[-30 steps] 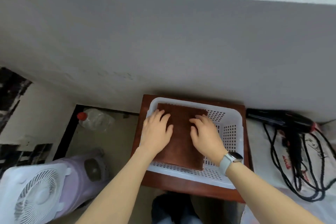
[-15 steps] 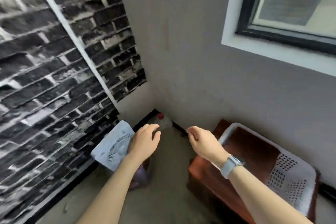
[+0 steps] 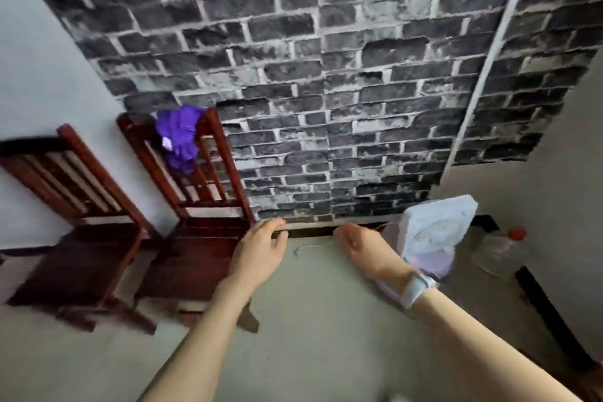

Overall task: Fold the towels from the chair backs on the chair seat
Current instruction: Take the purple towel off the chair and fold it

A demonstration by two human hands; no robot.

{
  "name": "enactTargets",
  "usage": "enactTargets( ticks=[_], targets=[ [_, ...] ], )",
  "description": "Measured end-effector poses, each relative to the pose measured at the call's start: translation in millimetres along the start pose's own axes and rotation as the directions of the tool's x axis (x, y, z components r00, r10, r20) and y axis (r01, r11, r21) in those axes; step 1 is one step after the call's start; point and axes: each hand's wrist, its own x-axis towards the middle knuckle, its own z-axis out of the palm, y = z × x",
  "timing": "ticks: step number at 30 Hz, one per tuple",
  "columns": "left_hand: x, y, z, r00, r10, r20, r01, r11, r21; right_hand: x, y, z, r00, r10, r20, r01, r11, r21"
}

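Note:
A purple towel (image 3: 179, 137) hangs bunched over the top rail of a dark red wooden chair (image 3: 199, 238) that stands against the wall at the left. A second red chair (image 3: 75, 228) stands to its left with a bare back. My left hand (image 3: 261, 254) hovers beside the right edge of the nearer chair's seat, fingers loosely bent, holding nothing. My right hand (image 3: 365, 248) floats over the floor further right, fingers loosely curled and empty, a white watch on its wrist.
A white and lilac fan (image 3: 430, 235) stands on the floor just right of my right hand. A plastic bottle with a red cap (image 3: 502, 248) lies in the corner beyond it. A dark brick-pattern wall (image 3: 326, 91) runs behind everything.
My view has swung left from the white basket with the folded brown towel to the two chairs. Both hands left the basket and now hang empty in front of me.

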Motion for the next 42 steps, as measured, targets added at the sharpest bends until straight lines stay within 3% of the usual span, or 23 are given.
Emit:
enactTargets(
  ticks=[7, 14, 22, 29, 34, 37, 39, 42],
  targets=[
    [1, -107, -76, 0.966, -0.192, -0.176, 0.194, 0.981, -0.006, 80, -107, 78, 0.961, -0.2, 0.192, 0.206, 0.978, -0.01],
    [87, -194, -112, 0.947, -0.237, -0.217, 0.248, 0.968, 0.025, 208, -152, 138, 0.952, -0.213, 0.219, 0.212, 0.977, 0.026],
    [247, -269, -159, 0.951, -0.25, -0.18, 0.244, 0.968, -0.056, 388, -209, 163, 0.984, -0.177, -0.024, 0.179, 0.98, 0.084],
    [328, -331, -176, 0.961, -0.228, -0.156, 0.22, 0.973, -0.067, 500, -245, 173, 0.979, -0.137, -0.152, 0.134, 0.991, -0.029],
    [402, -363, -178, 0.976, -0.136, -0.172, 0.141, 0.99, 0.019, 546, -265, 186, 0.979, -0.021, -0.204, -0.01, 0.989, -0.149],
    [441, -378, -173, 0.993, -0.058, -0.1, 0.073, 0.985, 0.157, 562, -270, 196, 0.978, 0.064, -0.199, -0.108, 0.969, -0.222],
    [458, -386, -169, 0.999, -0.003, -0.043, 0.011, 0.979, 0.205, 567, -271, 202, 0.962, 0.078, -0.261, -0.13, 0.973, -0.191],
    [465, -396, -171, 0.997, 0.067, -0.039, -0.064, 0.996, 0.059, 560, -272, 208, 0.918, 0.104, -0.383, -0.132, 0.99, -0.048]
  ],
)
